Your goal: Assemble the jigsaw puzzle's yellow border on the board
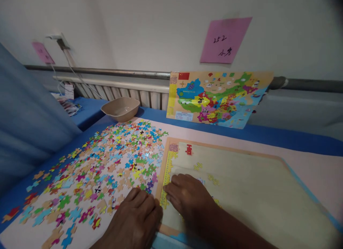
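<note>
loose multicoloured cardboard jigsaw pieces (107,167) lie spread on the pink tabletop (316,170), left of the board. we judge them light, thin and stiff, so they slide easily; pinch them by the edges. left hand (135,217) is palm down beside them, fingers curled; we can't tell if it holds one. right hand (187,197) is flat, fingertips (168,188) pressing the yellow edge strip (168,163) of the beige puzzle board (254,192).

1. This was a plain indoor workroom: a pink label (225,40) was stuck on the wall (150,27) above the radiator (128,93).
2. A blue-covered table (281,138) stood just before the radiator, a blue screen (26,113) to its left.
</note>
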`<state>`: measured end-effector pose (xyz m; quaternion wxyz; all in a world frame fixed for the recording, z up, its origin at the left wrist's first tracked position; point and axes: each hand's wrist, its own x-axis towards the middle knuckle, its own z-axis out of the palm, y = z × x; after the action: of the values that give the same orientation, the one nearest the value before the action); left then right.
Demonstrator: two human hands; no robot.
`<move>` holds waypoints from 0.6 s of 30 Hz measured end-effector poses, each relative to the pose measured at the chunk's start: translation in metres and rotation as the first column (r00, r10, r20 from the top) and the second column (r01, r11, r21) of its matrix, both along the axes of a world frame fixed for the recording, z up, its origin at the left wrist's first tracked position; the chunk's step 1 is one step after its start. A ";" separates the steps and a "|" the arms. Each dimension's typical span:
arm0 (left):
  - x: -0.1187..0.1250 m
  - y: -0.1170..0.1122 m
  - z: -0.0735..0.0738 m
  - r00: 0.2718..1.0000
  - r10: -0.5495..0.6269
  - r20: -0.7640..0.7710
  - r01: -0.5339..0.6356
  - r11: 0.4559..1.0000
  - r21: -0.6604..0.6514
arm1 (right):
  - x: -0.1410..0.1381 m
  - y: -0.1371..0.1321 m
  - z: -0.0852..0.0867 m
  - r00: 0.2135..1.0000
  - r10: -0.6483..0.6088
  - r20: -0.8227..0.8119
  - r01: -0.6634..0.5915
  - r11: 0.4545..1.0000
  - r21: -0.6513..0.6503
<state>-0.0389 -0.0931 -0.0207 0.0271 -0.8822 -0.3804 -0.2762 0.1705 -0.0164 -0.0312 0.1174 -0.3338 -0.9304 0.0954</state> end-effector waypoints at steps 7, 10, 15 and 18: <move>-0.001 0.000 -0.003 1.000 0.011 -0.025 -0.013 0.998 -0.059 | -0.004 0.003 0.009 0.995 0.006 0.099 -0.001 0.999 -0.050; -0.001 -0.001 -0.003 1.000 0.025 -0.020 -0.026 0.997 -0.076 | -0.005 0.003 0.010 0.994 0.005 0.110 -0.001 0.999 -0.040; -0.002 -0.002 -0.001 1.000 0.002 0.014 -0.001 0.997 -0.072 | -0.004 0.002 0.009 0.995 0.014 0.099 -0.012 1.000 -0.026; -0.003 -0.003 -0.001 1.000 -0.013 0.017 0.015 0.997 -0.082 | -0.003 0.002 0.009 0.996 0.014 0.085 -0.014 1.000 -0.002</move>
<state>-0.0415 -0.0957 -0.0219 -0.0143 -0.8829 -0.3855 -0.2676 0.1671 -0.0149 -0.0227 0.0771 -0.3311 -0.9368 0.0824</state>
